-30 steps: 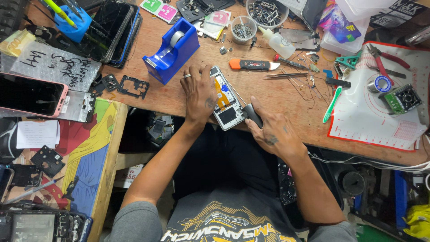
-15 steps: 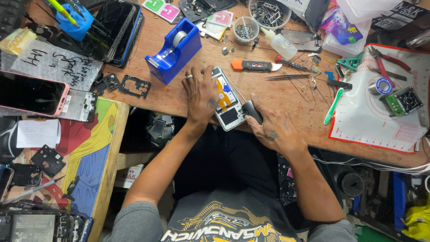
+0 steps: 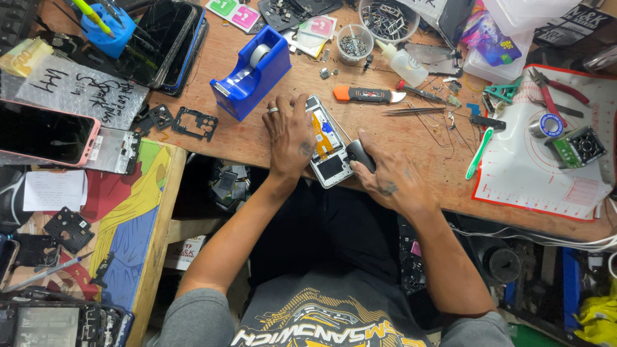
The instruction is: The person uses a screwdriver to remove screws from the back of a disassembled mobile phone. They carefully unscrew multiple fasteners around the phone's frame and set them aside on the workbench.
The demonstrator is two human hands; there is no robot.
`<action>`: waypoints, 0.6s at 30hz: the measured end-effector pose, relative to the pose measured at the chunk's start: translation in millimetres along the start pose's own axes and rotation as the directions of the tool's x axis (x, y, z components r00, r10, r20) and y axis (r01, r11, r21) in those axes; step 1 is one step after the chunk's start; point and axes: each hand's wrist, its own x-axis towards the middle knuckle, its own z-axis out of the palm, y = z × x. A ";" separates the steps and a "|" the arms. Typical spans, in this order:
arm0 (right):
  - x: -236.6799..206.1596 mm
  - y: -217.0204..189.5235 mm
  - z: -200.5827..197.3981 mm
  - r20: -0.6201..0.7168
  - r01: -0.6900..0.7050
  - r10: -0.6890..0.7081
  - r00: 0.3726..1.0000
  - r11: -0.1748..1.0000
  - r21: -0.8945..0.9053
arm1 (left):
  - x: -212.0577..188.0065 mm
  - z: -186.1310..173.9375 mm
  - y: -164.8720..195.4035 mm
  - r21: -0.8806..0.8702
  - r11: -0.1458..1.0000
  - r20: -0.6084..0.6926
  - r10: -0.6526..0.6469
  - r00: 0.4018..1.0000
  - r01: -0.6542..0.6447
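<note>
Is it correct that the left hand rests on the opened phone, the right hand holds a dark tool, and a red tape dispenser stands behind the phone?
Not quite: the tape dispenser is blue, not red, as the head view shows. The rest holds: the left hand rests on the opened phone, and the right hand holds a dark tool.

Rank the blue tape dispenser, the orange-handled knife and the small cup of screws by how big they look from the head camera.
1. Blue tape dispenser
2. Orange-handled knife
3. Cup of screws

All lie on the same bench.
</note>
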 end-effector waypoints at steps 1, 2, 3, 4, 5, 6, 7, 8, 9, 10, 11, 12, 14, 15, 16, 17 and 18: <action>0.3 0.1 0.1 -0.021 0.031 -0.031 0.999 1.000 0.002 | -0.2 0.2 0.1 0.009 1.000 -0.002 0.001 1.000 -0.001; 1.2 -0.1 -0.1 -0.008 0.014 -0.014 1.000 1.000 0.006 | -0.2 0.3 0.0 0.018 1.000 -0.005 0.002 1.000 -0.002; 2.4 -0.7 -0.4 0.005 -0.004 0.004 1.000 1.000 0.010 | -0.4 0.3 0.0 0.017 1.000 -0.003 -0.001 1.000 0.002; 3.4 -1.3 -0.8 0.019 -0.021 0.021 1.000 1.000 0.014 | -0.5 0.4 0.2 0.017 1.000 -0.001 -0.005 1.000 0.005; 4.5 -2.2 -1.4 0.029 -0.036 0.036 0.999 0.999 0.016 | -0.3 0.4 0.3 0.017 1.000 0.000 -0.008 1.000 0.008; 5.0 -3.1 -2.0 0.041 -0.051 0.051 0.998 0.998 0.019 | -0.2 0.3 0.3 0.019 1.000 -0.003 -0.006 1.000 0.006; 4.9 -3.9 -2.5 0.053 -0.067 0.066 0.996 0.997 0.022 | -0.4 0.2 0.4 0.021 1.000 -0.004 -0.004 1.000 0.004; 4.6 -4.5 -3.0 0.051 -0.067 0.066 0.997 0.997 0.025 | -0.4 0.1 0.6 0.023 1.000 -0.006 -0.002 1.000 0.002; 3.8 -5.0 -3.3 0.049 -0.066 0.065 0.997 0.997 0.027 | -0.5 0.1 0.9 0.018 1.000 -0.013 -0.001 1.000 0.001; 3.0 -5.4 -3.2 0.047 -0.065 0.064 0.997 0.997 0.029 | -1.0 -0.1 1.0 0.013 1.000 -0.021 0.000 1.000 0.000; 1.9 -5.5 -2.8 0.030 -0.040 0.040 0.999 0.999 0.024 | -1.3 -0.1 1.2 0.008 1.000 -0.029 0.001 1.000 -0.001; 0.7 -5.3 -2.4 0.014 -0.015 0.015 1.000 1.000 0.019 | -0.7 0.0 1.0 0.010 1.000 -0.023 -0.006 1.000 0.006; -2.3 -4.1 -1.0 0.002 0.004 -0.004 1.000 1.000 0.015 | -0.5 0.6 1.0 0.012 1.000 -0.005 -0.020 1.000 0.020; -3.4 -3.1 -0.6 0.004 -0.001 0.000 1.000 1.000 0.017 | -0.3 1.1 1.3 0.019 1.000 -0.010 -0.018 1.000 0.019; -4.4 -2.1 -0.2 0.006 -0.006 0.006 1.000 1.000 0.019 | -0.6 1.6 1.5 0.026 1.000 -0.014 -0.017 1.000 0.017; -5.0 -1.3 0.3 0.002 -0.004 0.004 1.000 1.000 0.021 | -1.3 2.1 1.7 0.033 0.999 -0.016 -0.016 1.000 0.016; -4.6 -0.8 0.7 -0.003 0.000 0.000 1.000 1.000 0.023 | -1.3 2.4 1.5 0.030 0.999 -0.014 -0.014 1.000 0.014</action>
